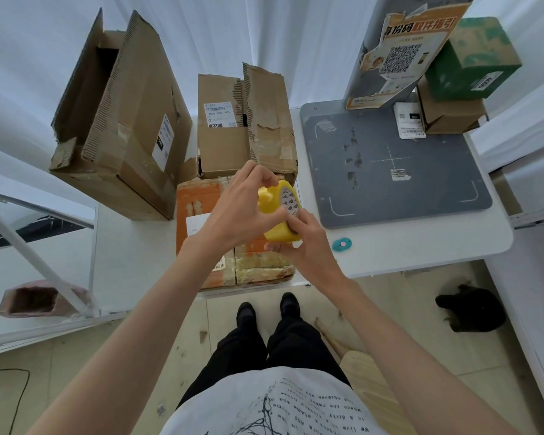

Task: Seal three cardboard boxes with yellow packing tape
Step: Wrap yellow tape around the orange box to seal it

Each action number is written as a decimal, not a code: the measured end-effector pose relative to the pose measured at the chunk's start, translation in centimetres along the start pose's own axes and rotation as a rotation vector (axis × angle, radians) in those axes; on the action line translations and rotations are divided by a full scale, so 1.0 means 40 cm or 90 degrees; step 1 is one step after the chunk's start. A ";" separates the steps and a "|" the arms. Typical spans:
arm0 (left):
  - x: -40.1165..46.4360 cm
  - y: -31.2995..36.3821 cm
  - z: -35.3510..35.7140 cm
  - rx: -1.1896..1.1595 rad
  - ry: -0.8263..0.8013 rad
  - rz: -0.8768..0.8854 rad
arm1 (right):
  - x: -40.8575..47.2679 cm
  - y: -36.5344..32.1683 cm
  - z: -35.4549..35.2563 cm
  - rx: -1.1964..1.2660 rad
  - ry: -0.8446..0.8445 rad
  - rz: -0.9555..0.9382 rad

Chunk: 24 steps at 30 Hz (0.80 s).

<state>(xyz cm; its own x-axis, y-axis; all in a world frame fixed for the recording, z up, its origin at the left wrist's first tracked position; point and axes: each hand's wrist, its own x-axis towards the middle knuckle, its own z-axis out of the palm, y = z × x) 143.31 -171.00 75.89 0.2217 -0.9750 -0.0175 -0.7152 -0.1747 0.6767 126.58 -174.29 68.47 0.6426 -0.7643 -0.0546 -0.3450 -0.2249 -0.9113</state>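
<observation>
One yellow packing tape roll [280, 215] gripped by left hand [242, 211] and right hand [302, 243] above the orange flat cardboard box [198, 199], largely hidden beneath; beyond it two brown open-flapped cardboard boxes [123, 120] [245, 124]; right of it one teal cutter [342, 243].

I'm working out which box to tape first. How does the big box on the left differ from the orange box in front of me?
The big box is plain brown; the orange box has orange printing. The big box stands tall with its top flaps open; the orange box lies low and flat with its top closed. The big box looks much larger. Both are worn cardboard with white shipping labels, standing on the white table.
</observation>
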 end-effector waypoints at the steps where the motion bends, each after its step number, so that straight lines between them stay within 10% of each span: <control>1: 0.010 0.000 -0.005 -0.007 -0.010 -0.010 | -0.003 0.001 0.001 -0.016 -0.003 -0.015; 8: 0.071 -0.024 -0.030 -0.037 -0.106 -0.043 | -0.015 0.000 0.005 -0.117 -0.001 -0.115; 24: 0.026 0.012 0.008 -0.035 0.131 0.021 | 0.004 -0.037 0.009 -0.017 0.034 -0.041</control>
<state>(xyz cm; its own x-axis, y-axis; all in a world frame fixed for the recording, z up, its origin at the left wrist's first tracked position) 143.00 -172.14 75.97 0.3340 -0.9302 0.1520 -0.6878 -0.1303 0.7141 127.46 -173.86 69.67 0.6271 -0.7785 0.0266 -0.3230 -0.2909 -0.9006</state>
